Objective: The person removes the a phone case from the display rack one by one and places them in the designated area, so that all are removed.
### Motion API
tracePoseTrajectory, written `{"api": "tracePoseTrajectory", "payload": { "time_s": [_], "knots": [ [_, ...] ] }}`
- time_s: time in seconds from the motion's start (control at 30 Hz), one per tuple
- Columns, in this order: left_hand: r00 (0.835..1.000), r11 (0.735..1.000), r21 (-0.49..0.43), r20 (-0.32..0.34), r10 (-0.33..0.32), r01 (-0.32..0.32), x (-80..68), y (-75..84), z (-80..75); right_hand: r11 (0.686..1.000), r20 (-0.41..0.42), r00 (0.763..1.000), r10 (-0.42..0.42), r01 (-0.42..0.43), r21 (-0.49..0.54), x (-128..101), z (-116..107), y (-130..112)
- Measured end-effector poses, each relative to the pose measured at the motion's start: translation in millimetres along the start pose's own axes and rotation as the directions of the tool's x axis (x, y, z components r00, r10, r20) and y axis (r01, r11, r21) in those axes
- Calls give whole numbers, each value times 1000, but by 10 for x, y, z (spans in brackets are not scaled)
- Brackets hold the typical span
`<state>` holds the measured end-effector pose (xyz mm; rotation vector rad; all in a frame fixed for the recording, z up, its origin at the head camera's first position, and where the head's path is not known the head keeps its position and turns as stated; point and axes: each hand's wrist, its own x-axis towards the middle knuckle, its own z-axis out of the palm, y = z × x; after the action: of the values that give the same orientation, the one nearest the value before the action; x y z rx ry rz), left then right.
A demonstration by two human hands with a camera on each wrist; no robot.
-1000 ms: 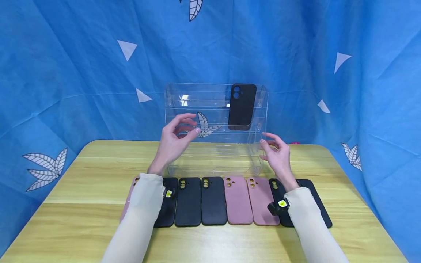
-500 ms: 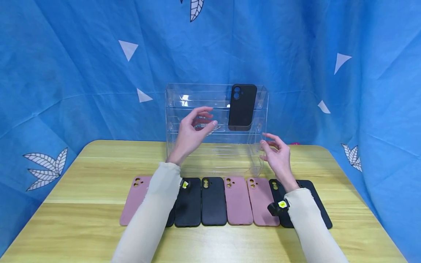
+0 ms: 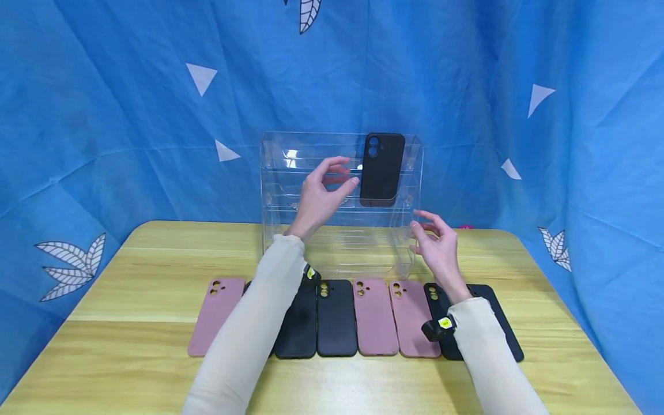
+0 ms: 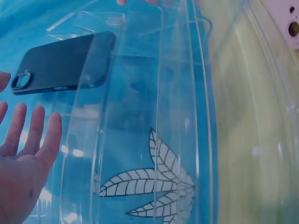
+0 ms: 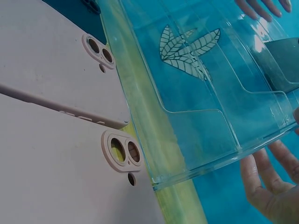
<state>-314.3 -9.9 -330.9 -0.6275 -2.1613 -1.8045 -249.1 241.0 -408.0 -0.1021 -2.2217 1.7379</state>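
A black phone case (image 3: 382, 168) stands upright on the top tier of a clear acrylic display rack (image 3: 290, 173), toward its right side, with the camera cutout uppermost. Your left hand (image 3: 323, 192) is raised in front of the rack, just left of that case, fingers loosely spread and thumb apart, holding nothing; the fingertips are near the case's left edge, but the head view does not settle whether they touch it. In the left wrist view the left hand's fingers (image 4: 32, 135) are straight and apart, with the black phone case (image 4: 63, 60) beyond the rack's clear ledges (image 4: 140, 93).

Your right hand (image 3: 438, 246) hovers at the rack's lower right corner, fingers relaxed and slightly curled, empty; whether it touches the acrylic cannot be told. The right wrist view shows the right hand's open palm (image 5: 271, 186) just beyond the rack's front edge (image 5: 219, 163).

The rack sits at the far middle of a wooden table (image 3: 104, 323). Along the near side lies a row of cases, backs up: a pink case (image 3: 216, 316) at the left end, two black cases (image 3: 336, 317) partly under your left sleeve (image 3: 249, 346), two pink cases (image 3: 374, 316) side by side, then two black cases (image 3: 500, 323) partly under your right sleeve (image 3: 493, 357). A blue cloth with white leaf prints (image 3: 104, 115) hangs behind.
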Motion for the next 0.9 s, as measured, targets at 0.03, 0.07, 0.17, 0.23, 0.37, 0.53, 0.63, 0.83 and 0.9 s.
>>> {"api": "tracePoseTrajectory", "payload": {
  "time_s": [0.03, 0.07, 0.17, 0.23, 0.37, 0.53, 0.63, 0.83, 0.9],
  "knots": [
    [1000, 1000, 12, 2, -2, 2, 23, 2, 10, 1000, 1, 1000, 0, 0, 3, -3, 0, -1],
    [1000, 1000, 19, 5, -3, 3, 44, 5, 19, 1000, 2, 1000, 1, -1, 6, -5, -1, -5],
    [1000, 999, 27, 20, -18, 17, 106, 8, 46, 1000, 1, 1000, -2, 2, 14, -5, -10, -20],
    [999, 999, 30, 25, -23, 22, 137, 6, 74, 1000, -1, 1000, -1, 1, 11, -3, -18, -29],
    [999, 998, 43, 23, -39, 38, 170, -11, 138, 1000, 2, 1000, 8, -8, 6, -6, -22, -31],
    [998, 997, 55, 16, -60, 59, 179, -9, 227, 1000, 1, 1000, 6, -6, 3, -15, -15, -22],
    [998, 996, 62, -11, -62, 63, 184, -1, 277, 1000, 0, 1000, -3, 3, 1, -18, -14, -17],
    [994, 994, 92, -94, -52, 61, 199, -8, 365, 1000, 2, 1000, -8, 8, 6, -25, -15, -23],
    [992, 994, 97, -113, -48, 59, 203, -13, 388, 1000, 4, 1000, -8, 8, 8, -24, -16, -25]
  ]
}}
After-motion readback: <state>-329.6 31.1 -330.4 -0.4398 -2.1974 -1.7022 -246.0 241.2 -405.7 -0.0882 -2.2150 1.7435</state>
